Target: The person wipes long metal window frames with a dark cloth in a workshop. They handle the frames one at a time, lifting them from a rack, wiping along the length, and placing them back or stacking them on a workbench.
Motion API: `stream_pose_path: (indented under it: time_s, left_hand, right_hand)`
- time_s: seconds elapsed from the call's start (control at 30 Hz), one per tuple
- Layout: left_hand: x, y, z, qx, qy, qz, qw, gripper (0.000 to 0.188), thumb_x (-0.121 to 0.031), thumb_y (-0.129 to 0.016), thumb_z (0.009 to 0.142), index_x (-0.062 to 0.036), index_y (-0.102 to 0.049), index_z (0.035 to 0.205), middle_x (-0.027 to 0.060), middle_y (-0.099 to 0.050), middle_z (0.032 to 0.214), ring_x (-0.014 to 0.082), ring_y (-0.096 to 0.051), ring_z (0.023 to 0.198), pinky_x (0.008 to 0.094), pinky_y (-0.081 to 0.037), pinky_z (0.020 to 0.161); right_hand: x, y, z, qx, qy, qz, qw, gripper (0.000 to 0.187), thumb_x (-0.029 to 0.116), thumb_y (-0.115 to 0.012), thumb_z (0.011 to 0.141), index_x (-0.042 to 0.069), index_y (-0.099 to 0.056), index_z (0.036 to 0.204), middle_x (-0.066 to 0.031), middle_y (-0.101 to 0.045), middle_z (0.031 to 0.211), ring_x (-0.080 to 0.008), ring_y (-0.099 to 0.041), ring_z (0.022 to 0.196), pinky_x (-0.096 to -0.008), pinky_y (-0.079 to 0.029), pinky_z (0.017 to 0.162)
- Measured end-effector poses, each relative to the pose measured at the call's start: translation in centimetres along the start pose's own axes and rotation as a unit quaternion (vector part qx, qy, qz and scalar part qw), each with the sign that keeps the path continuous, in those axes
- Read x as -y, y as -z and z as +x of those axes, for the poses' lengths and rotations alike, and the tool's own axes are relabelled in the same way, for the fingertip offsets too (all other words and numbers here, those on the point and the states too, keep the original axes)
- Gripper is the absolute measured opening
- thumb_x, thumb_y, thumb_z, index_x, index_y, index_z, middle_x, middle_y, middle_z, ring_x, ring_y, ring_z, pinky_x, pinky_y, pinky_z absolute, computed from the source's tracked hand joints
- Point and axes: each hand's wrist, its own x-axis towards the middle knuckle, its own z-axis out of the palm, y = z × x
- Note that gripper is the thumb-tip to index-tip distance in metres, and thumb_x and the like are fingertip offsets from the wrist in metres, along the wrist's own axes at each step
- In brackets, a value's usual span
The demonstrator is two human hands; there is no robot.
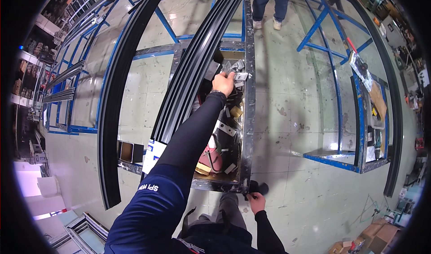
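Note:
My left hand (pixel 223 84) reaches far into the open tray (pixel 246 132) set in the bench frame, its fingers closed at the edge of a small silvery metal bracket (pixel 241 76). More small metal pieces lie around that hand. Nearer to me the tray holds a pale plate with holes (pixel 226 128), a reddish item (pixel 212 157) and yellowish blocks (pixel 203 168). My right hand (pixel 257 202) is at the bench's near right corner, fingers pinched together beside a dark rounded thing (pixel 259 188). What those fingers hold, if anything, is hidden.
Long black profiles (pixel 193 65) lie lengthwise along the tray's left side. Another long black profile (pixel 121 88) stands farther left, and one (pixel 386 74) is at the right. Blue metal racks (pixel 321 29) surround the bench. A person (pixel 271 2) stands at the far end.

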Motion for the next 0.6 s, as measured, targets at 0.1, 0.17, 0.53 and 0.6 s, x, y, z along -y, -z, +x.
stream_pose_path:
  time_s: [0.1, 0.17, 0.53, 0.6]
  left_hand:
    - [1.1, -0.4, -0.7, 0.019, -0.013, -0.029, 0.999, 0.054, -0.034, -0.075, 0.086, 0.0047, -0.062, 0.121, 0.0226, -0.071, 0.109, 0.0297, -0.069, 0.102, 0.0390, -0.051, 0.089]
    - [1.7, 1.5, -3.0, 0.009, -0.036, -0.030, 0.999, 0.061, -0.032, -0.076, 0.086, 0.0055, -0.056, 0.129, 0.0222, -0.069, 0.114, 0.0269, -0.067, 0.105, 0.0369, -0.051, 0.092]
    - [-0.7, 20.4, -34.0, 0.322, 0.201, -0.384, 0.842, 0.056, -0.037, -0.058, 0.103, -0.0095, -0.041, 0.149, -0.0032, -0.061, 0.110, 0.0068, -0.055, 0.099, 0.0255, -0.048, 0.084]
    - [-1.7, 21.5, -35.3, 0.277, 0.217, -0.536, 0.767, 0.056, -0.039, -0.056, 0.103, -0.0120, -0.041, 0.149, -0.0044, -0.060, 0.116, 0.0082, -0.057, 0.101, 0.0254, -0.046, 0.089]
  right_hand:
    - [-1.9, 2.3, 1.4, -0.079, 0.014, -0.005, 0.997, 0.021, 0.016, -0.081, 0.077, 0.000, -0.072, 0.086, -0.0105, -0.071, 0.080, -0.0187, -0.066, 0.074, -0.0333, -0.052, 0.072]
    - [-0.4, 2.3, 2.2, -0.118, 0.035, -0.011, 0.992, 0.019, 0.015, -0.080, 0.077, 0.001, -0.070, 0.084, -0.0087, -0.069, 0.077, -0.0180, -0.064, 0.072, -0.0330, -0.051, 0.071]
    - [28.1, 7.0, -4.3, 0.049, 0.280, 0.164, 0.945, 0.049, 0.000, -0.059, 0.078, 0.003, -0.037, 0.122, -0.0083, -0.057, 0.100, -0.0155, -0.056, 0.089, -0.0273, -0.045, 0.080]
    - [32.9, 3.3, -9.2, 0.170, 0.383, 0.130, 0.899, 0.043, -0.004, -0.059, 0.078, 0.005, -0.041, 0.116, -0.0036, -0.051, 0.097, -0.0130, -0.052, 0.084, -0.0263, -0.044, 0.079]
